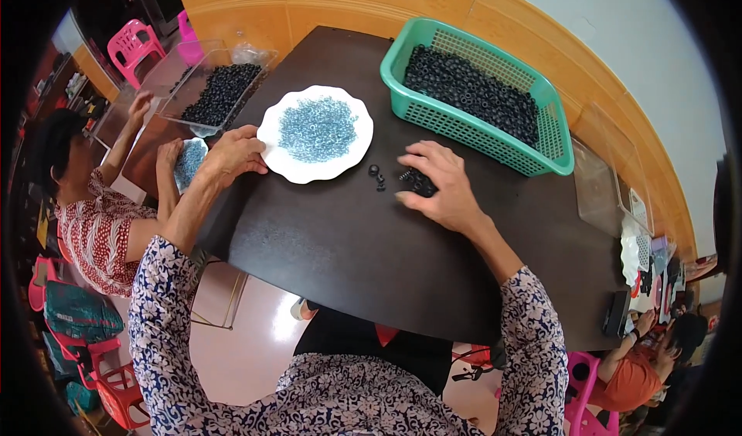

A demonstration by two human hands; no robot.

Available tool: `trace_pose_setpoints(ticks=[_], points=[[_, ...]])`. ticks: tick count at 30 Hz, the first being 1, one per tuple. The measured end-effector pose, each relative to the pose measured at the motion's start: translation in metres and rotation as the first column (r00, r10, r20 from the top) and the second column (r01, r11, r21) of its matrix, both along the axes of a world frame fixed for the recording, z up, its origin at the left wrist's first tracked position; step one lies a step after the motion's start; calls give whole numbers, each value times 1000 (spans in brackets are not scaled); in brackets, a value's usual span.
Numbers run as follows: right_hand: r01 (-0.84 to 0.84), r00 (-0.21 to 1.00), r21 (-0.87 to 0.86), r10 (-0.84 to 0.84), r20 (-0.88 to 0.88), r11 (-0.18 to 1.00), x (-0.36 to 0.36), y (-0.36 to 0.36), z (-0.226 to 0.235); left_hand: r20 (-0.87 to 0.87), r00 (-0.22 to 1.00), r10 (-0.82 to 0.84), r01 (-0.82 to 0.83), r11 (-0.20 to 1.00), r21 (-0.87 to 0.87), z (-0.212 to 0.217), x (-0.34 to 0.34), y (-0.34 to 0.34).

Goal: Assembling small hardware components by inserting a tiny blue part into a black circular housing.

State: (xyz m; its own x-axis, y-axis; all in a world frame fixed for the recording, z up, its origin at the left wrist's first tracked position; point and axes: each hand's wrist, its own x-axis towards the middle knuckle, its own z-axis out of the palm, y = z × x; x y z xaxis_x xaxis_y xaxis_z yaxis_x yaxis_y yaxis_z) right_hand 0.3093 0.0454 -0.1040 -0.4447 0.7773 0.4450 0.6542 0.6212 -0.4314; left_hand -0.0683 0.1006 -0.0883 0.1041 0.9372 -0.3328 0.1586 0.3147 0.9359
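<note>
A white plate (309, 171) with a wavy rim lies on the dark table, covered in its middle with many tiny pale-blue shiny pieces (317, 129). My left hand (232, 156) grips the plate's left rim between thumb and fingers. To the right of the plate, my right hand (442, 187) curls palm down around a small cluster of black rings (420, 182) on the tabletop, partly hidden beneath the fingers. Between plate and hand lie a loose black ring (374, 170) and a few smaller dark pieces (380, 182).
Behind my right hand stands a green plastic basket (479, 127) full of black rings. On the left, a co-worker (104, 204) sits beside a clear bin (171, 105) of black parts. A clear plastic box (599, 177) is at the right, and another person (641, 366) sits farther right.
</note>
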Motion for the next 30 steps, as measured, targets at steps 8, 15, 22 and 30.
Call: trace_pose_setpoints(ticks=[8, 15, 22, 30], points=[[-44, 998, 61, 42, 46, 997, -29, 16, -14, -14, 1000, -3, 3, 1000, -8, -3, 5, 4], [61, 998, 86, -63, 27, 994, 28, 0, -19, -24, 994, -107, 107, 994, 30, 2, 34, -2], [26, 999, 82, -27, 18, 996, 60, -26, -38, -64, 996, -59, 61, 997, 41, -11, 65, -15], [168, 971, 324, -99, -219, 931, 77, -21, -32, -158, 985, 67, -23, 964, 265, -21, 58, -17]])
